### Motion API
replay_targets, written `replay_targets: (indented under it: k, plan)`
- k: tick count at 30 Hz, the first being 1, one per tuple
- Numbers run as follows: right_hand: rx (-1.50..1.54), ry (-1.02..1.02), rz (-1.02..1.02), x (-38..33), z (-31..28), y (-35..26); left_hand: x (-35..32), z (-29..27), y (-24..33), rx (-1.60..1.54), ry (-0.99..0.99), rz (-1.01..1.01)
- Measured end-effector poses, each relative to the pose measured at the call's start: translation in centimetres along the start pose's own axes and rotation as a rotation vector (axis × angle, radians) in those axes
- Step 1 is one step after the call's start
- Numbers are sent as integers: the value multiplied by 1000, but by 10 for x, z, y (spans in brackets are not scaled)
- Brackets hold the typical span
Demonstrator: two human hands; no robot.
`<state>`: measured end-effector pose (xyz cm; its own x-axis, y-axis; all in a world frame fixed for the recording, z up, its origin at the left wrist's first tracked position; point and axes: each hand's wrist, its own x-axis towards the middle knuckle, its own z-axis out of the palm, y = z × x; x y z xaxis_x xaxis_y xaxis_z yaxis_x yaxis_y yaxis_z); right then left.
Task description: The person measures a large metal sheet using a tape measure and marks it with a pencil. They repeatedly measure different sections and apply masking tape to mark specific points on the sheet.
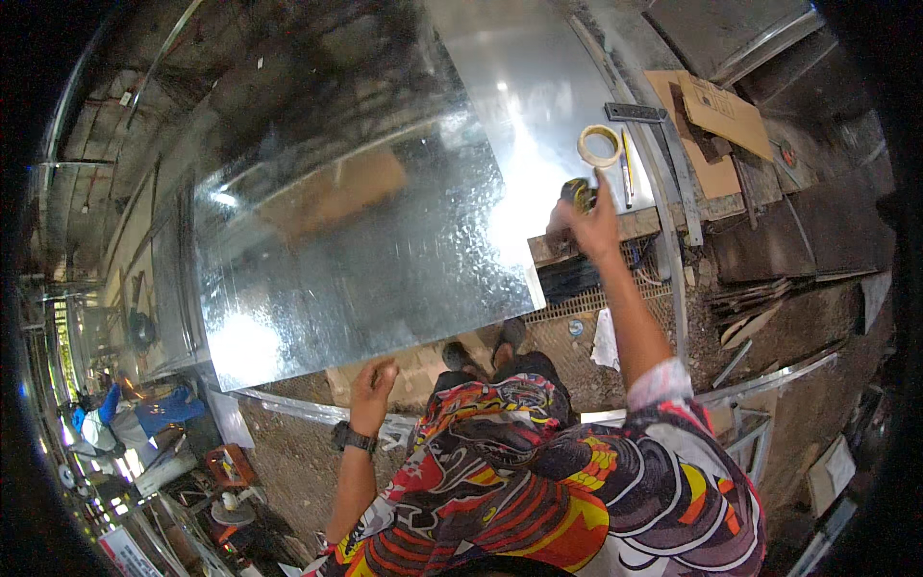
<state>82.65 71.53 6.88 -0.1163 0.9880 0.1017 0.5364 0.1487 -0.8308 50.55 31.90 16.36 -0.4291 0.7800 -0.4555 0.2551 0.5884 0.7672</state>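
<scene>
My right hand point(593, 226), reaching out over the right side of the work table, is closed around a black and yellow tape measure point(579, 194). Just beyond it a roll of pale yellow tape point(584, 152) lies flat on shiny metal. A thin yellow and dark pen or pencil point(628, 173) rests beside the roll. My left hand point(373, 387), with a dark watch point(353, 438) on the wrist, hovers before the near edge of a large shiny metal sheet point(385, 279). Its fingers are curled in, and nothing shows in them. The sheet covers most of the table.
Cardboard pieces point(726, 113) and long metal strips point(673, 168) lie right of the sheet. A white cloth point(606, 341) is on the ground below the table's right side. At the far left, a person in blue point(168, 412) is near sparks. Scrap pieces point(755, 308) are stacked at right.
</scene>
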Motion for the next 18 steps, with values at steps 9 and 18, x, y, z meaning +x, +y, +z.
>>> replay_targets:
  k: [9,18]
  plan:
    - [397,-572,-36,-240,39,-143,44,82,79,-274,-421,10]
    - [668,-998,515,-222,1,-123,25,61,74,206,-389,363]
